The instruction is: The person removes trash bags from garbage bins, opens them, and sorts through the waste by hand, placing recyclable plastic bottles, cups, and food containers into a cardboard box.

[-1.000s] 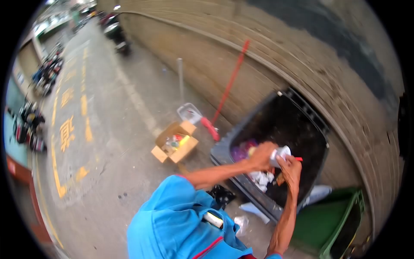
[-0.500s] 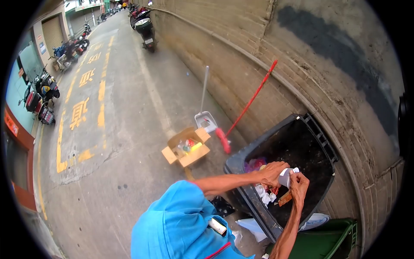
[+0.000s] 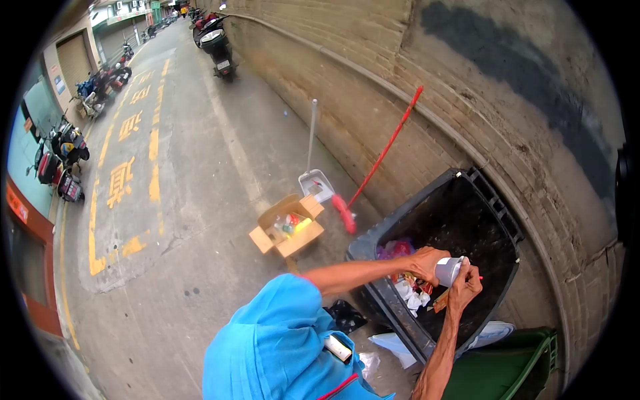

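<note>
Over the open black wheeled bin [image 3: 435,345], both my hands are closed around a small grey-and-white cup [image 3: 447,271], tilted on its side. My left hand [image 3: 425,264] comes from the left and grips its near-left end. On the other end, my right hand [image 3: 465,288] pinches the rim with thumb and fingers. Beneath my hands in the bin lie crumpled white paper [image 3: 413,297], a brownish scrap [image 3: 440,301] and a purple-red plastic bag [image 3: 396,249]. The inside of the cup is hidden from me.
An open cardboard box [image 3: 293,244] with bottles and a yellow item stands left of the bin. Behind it are a long-handled dustpan [image 3: 316,187] and a red broom [image 3: 345,215]. A green bin [image 3: 497,373] sits lower right; a wall [image 3: 347,73] runs alongside. Scooters [image 3: 218,50] are parked farther up.
Both hands have shifted slightly right with the cup, which has turned so more of its grey side shows. The view has tilted slightly.
</note>
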The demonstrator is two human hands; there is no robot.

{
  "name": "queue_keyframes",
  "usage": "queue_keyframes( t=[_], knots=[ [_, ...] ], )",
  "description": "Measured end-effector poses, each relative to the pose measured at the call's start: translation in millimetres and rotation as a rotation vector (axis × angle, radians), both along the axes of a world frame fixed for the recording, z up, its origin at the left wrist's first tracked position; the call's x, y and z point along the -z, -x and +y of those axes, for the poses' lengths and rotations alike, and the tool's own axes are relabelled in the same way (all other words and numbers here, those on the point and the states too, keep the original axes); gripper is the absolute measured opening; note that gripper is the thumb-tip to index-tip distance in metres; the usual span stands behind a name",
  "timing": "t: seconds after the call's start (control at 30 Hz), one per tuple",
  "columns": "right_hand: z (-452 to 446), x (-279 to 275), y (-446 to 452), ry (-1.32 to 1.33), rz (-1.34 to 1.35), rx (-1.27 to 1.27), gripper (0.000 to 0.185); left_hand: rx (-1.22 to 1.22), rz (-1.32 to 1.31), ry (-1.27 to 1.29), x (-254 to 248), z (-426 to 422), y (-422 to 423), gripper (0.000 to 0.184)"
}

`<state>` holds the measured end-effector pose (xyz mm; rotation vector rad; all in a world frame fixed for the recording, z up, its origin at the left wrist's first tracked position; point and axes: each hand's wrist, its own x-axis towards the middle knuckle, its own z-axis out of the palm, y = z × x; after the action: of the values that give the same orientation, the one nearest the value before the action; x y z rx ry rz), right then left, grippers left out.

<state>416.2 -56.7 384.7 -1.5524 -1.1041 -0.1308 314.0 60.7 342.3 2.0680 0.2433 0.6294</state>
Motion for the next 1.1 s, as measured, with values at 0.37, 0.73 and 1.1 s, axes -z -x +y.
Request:
queue_keyframes(
  t=[0.37, 0.73, 1.1],
  knots=[
    [21, -38, -14, -0.301, 0.558, -0.017, 0.04, -0.139, 0.003, 0.139, 12, 3, -10, 0.06],
    [-15, 7, -62, 0.38, 0.463, 0.13, 0.039, -0.209, -0.038, -0.223, 2, 36, -11, 0.065],
    [-4, 7, -39, 0.899, 0.13, 0.198, 0.024, -0.189, 0.016, -0.325, 18, 30, -31, 0.053]
  ],
)
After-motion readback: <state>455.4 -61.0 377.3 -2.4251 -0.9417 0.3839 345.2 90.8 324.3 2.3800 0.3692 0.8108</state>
